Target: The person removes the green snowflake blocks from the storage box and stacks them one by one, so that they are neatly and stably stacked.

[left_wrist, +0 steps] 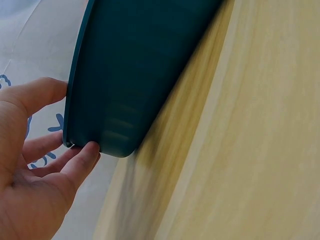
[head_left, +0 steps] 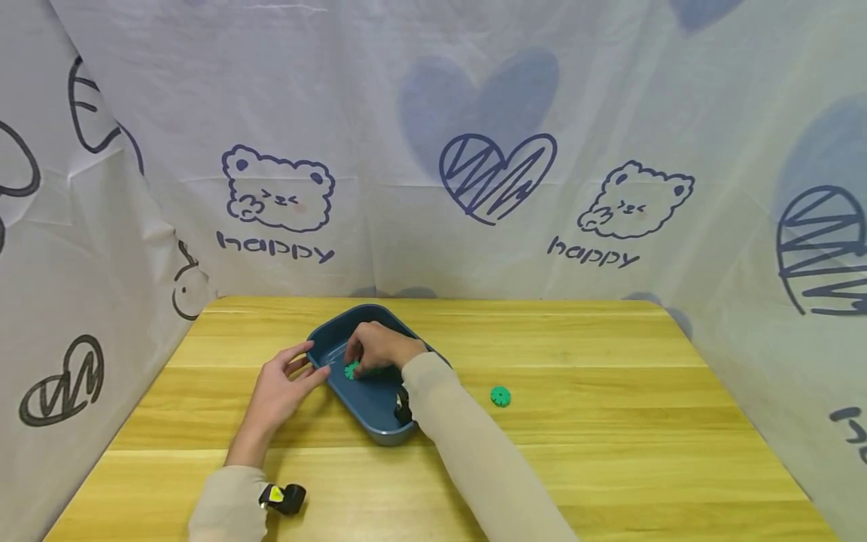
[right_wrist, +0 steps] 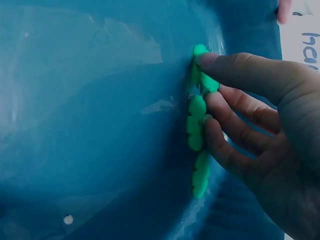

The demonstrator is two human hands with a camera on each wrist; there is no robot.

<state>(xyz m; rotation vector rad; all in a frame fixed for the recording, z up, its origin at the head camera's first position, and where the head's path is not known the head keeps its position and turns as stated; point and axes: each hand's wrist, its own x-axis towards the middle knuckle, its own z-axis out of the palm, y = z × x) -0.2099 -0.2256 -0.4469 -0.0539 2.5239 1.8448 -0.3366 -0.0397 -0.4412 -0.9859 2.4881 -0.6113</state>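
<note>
A dark blue rectangular plastic bin (head_left: 369, 399) stands on the table, turned at an angle. My left hand (head_left: 287, 384) holds it at the near-left end, with thumb and fingertips spread against the rim and outer wall; the left wrist view shows this hand (left_wrist: 45, 155) at the bin's corner (left_wrist: 125, 75). Inside the bin, my right hand (head_left: 382, 346) reaches down to the floor. There the right hand (right_wrist: 265, 120) pinches a green notched disc (right_wrist: 200, 50) between thumb and fingers. More green discs (right_wrist: 196, 122) stand edge-on beside its fingertips, partly covered by them.
One loose green notched disc (head_left: 500, 396) lies on the wooden table (head_left: 609, 421), right of the bin. White cloth (head_left: 379, 241) printed with bears and hearts hangs behind the table and at both sides. A small black camera (head_left: 287, 498) sits at the left wrist.
</note>
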